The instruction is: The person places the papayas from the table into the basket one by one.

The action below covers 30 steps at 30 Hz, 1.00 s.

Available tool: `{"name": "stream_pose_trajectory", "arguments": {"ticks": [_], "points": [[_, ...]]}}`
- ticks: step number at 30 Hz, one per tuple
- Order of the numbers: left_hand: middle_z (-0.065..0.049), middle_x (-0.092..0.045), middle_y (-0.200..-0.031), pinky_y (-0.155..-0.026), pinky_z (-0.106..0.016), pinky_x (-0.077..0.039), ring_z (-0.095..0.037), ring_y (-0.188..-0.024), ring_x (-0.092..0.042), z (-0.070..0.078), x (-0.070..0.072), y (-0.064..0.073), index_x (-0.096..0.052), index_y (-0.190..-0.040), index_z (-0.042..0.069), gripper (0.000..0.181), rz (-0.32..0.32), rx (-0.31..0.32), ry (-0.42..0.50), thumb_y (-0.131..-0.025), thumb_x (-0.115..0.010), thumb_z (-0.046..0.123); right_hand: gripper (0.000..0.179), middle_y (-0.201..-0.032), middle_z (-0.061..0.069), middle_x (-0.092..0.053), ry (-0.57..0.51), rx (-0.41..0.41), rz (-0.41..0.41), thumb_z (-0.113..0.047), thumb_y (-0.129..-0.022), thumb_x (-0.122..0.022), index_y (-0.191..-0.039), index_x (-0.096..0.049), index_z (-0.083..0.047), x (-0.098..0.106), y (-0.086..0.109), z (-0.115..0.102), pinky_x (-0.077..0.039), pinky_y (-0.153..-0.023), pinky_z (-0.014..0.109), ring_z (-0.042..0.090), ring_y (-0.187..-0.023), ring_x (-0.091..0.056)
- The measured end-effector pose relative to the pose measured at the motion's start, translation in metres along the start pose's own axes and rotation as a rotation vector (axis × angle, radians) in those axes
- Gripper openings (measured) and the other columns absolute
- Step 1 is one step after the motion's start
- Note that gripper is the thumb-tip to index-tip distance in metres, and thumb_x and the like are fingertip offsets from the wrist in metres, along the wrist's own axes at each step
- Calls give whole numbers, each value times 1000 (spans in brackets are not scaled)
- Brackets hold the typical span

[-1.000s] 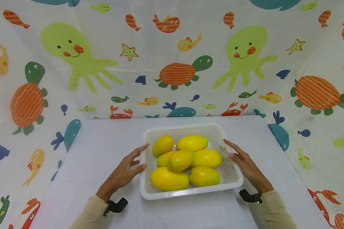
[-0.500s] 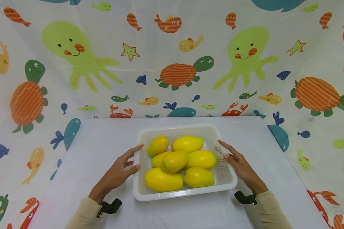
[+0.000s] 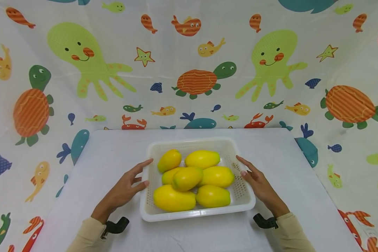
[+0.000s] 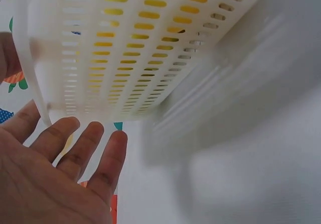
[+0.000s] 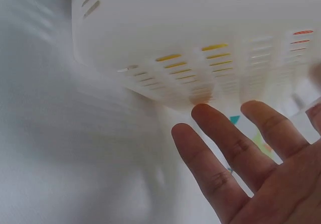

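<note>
A white plastic basket (image 3: 197, 213) with slotted walls sits between both hands, its long side slightly slanted. Several yellow oval fruits (image 3: 174, 198) with greenish tips lie in it, one resting on top of others. My left hand (image 3: 123, 188) touches the basket's left rim with thumb and index fingertips; its other fingers (image 4: 110, 158) reach out straight below the rim. At the right rim, my right hand (image 3: 260, 182) touches with thumb and index fingertips. Its remaining fingers (image 5: 235, 146) extend, spread, close to the slotted wall.
A white cloth covers the table (image 3: 113, 150). Behind and at the sides hangs a curtain (image 3: 163, 21) printed with sea animals. Black wrist bands with mounts (image 3: 117, 225) sit on both wrists, below beige sleeves (image 3: 86, 236).
The basket with its fruits has moved left across the table. Both hands have travelled left with it, keeping their places at the rim.
</note>
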State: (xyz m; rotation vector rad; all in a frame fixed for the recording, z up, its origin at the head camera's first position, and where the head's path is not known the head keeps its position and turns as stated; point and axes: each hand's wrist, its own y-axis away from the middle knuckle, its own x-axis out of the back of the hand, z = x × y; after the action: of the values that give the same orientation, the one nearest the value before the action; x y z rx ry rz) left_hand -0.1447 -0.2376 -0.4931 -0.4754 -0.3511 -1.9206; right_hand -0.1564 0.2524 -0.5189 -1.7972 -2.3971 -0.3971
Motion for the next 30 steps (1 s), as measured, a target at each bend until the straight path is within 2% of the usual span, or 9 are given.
{"name": "stream_pose_trajectory", "arguments": {"ticks": [12, 19, 26, 30], "points": [[-10, -25, -177, -115, -75, -39, -51, -155, -32, -9, 6, -1, -33, -167, 31, 69, -6, -2, 19, -106, -64, 22, 58, -165, 26, -43, 0, 3, 19, -35, -113, -52, -166, -32, -41, -12, 8, -3, -67, -74, 44, 41, -108, -76], [-8, -24, -178, -113, -70, -45, -48, -153, -40, -10, 4, -2, -33, -168, 27, 70, 11, 5, 52, -106, -65, 21, 58, -166, 25, -42, 13, 10, 32, -33, -112, -53, -166, -32, -40, -14, 10, -7, -67, -71, 45, 43, -109, -77], [-7, -23, -178, -115, -72, -42, -49, -157, -32, -8, 1, 0, -34, -167, 28, 69, 25, 18, 59, -106, -64, 23, 59, -166, 26, -42, 11, -1, 23, -32, -113, -52, -167, -31, -40, -12, 11, -6, -67, -73, 45, 43, -112, -75], [-7, -23, -178, -114, -71, -43, -48, -156, -35, -9, 0, 0, -34, -167, 31, 69, 20, 23, 64, -106, -64, 22, 59, -164, 28, -44, 7, -3, 17, -33, -113, -52, -167, -30, -39, -10, 12, -5, -67, -74, 45, 42, -113, -75]]}}
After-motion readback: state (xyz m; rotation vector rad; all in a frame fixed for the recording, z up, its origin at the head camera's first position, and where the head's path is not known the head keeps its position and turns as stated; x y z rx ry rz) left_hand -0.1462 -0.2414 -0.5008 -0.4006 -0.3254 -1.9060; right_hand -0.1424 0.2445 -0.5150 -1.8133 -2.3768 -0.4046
